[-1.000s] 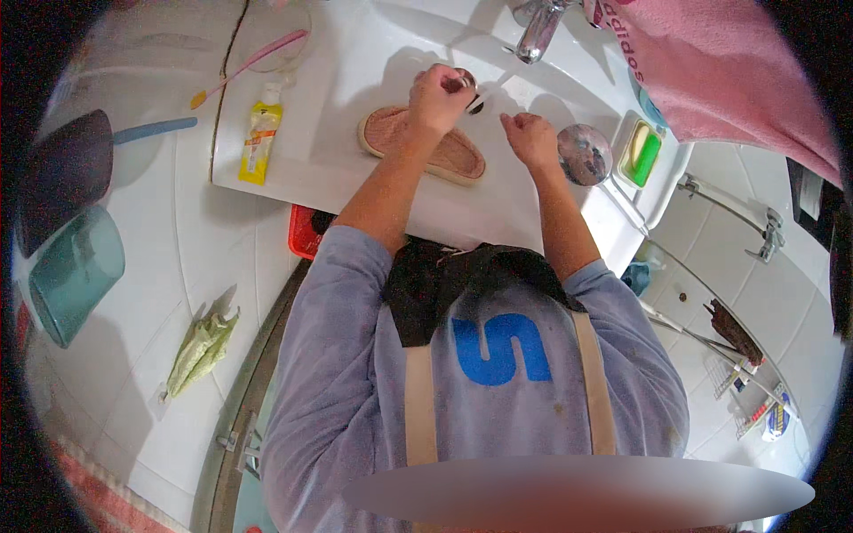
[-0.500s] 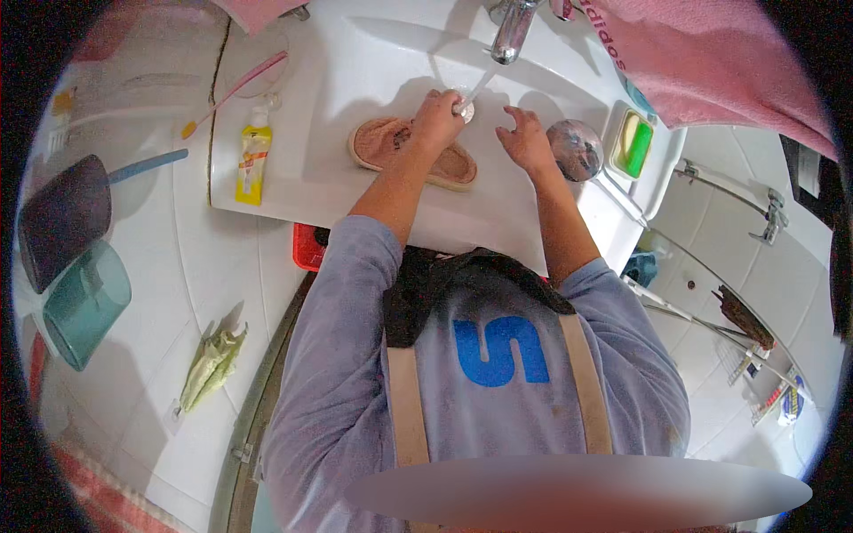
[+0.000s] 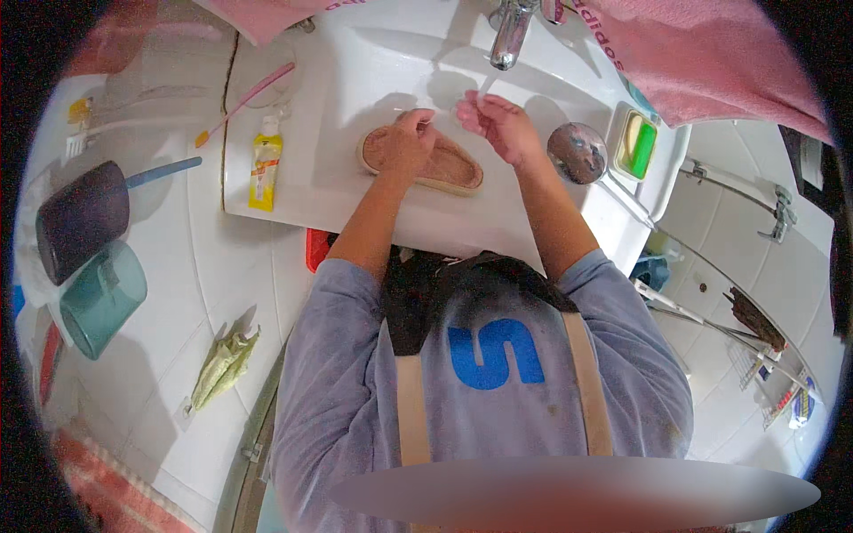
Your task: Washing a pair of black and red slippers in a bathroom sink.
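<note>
A pinkish-brown slipper [image 3: 449, 169] with a pale rim lies in the white washbasin [image 3: 324, 182]. My left hand [image 3: 409, 147] is over its middle, fingers curled in at the far rim and closed on it; the fingertips are partly hidden. Water runs in a thin stream from the chrome faucet [image 3: 508, 44]. Under that stream is my right hand [image 3: 499, 126], holding nothing, its fingers bent and spread apart. Just right of this hand sits a round, shiny metal bowl-like object [image 3: 577, 153].
A yellow bottle [image 3: 265, 169] stands on the basin's left ledge, near a pink toothbrush [image 3: 258, 91]. A soap dish [image 3: 635, 147] with a green block is at the right. Pink towels [image 3: 702, 67] hang over the far right. Two cups [image 3: 102, 298] are by the left wall.
My left hand has left the water and moved left and nearer onto the slipper. My right hand has shifted left and away from me into the stream.
</note>
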